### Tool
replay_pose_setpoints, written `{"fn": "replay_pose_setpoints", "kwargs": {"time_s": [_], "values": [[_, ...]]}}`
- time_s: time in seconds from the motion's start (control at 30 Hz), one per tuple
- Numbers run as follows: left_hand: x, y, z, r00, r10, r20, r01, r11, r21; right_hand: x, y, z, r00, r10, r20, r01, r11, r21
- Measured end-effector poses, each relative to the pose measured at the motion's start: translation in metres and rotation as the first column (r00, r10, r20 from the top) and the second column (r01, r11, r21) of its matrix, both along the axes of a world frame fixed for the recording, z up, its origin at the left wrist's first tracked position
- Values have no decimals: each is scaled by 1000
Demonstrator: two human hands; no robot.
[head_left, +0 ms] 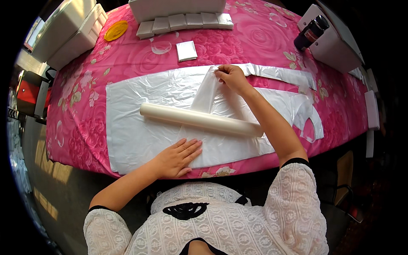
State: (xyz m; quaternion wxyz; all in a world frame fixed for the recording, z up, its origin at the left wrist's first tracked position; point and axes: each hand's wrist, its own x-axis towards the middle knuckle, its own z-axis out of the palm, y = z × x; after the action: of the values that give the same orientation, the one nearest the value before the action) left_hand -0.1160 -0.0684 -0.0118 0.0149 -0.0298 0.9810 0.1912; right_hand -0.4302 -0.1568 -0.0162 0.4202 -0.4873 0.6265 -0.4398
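A thin, translucent white plastic sheet [129, 142], apron-like in outline, lies spread across the table in front of me. Its right end has narrow strips and a curved cut-out. Across it, slightly slanted, rests a long whitish roll [199, 120]. My left hand [180, 158] lies flat on the near part of the sheet, fingers spread, just below the roll. Beyond the roll, my right hand [231, 77] pinches the sheet's far edge, and a fold of plastic rises from there toward the roll. A small folded silvery-white packet [186, 51] sits past the far edge.
A pink flowered tablecloth [76, 123] covers the table. At the back, several folded packets [185, 22] line up before a white box [178, 6]. White boxes [72, 36] stand far left near a yellow disc [116, 30]. A dark bottle [311, 32] stands by a white box [333, 46] at right.
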Motion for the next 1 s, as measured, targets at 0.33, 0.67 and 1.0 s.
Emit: {"fn": "replay_pose_setpoints", "kwargs": {"time_s": [0.33, 0.67, 1.0], "values": [[0, 11, -2, 999, 54, 3, -54, 998, -26, 26, 45, 34, 919, -232, -320, 146, 952, -270], [0, 14, 1, 997, 69, -25, -71, 992, -102, 63, 166, 37, 662, 201, -722, -276, 961, 14], [3, 11, 6, 993, -9, -119, -1, 996, -84, -56, 188, 27, 491, -255, -833, 370, 927, -65]]}}
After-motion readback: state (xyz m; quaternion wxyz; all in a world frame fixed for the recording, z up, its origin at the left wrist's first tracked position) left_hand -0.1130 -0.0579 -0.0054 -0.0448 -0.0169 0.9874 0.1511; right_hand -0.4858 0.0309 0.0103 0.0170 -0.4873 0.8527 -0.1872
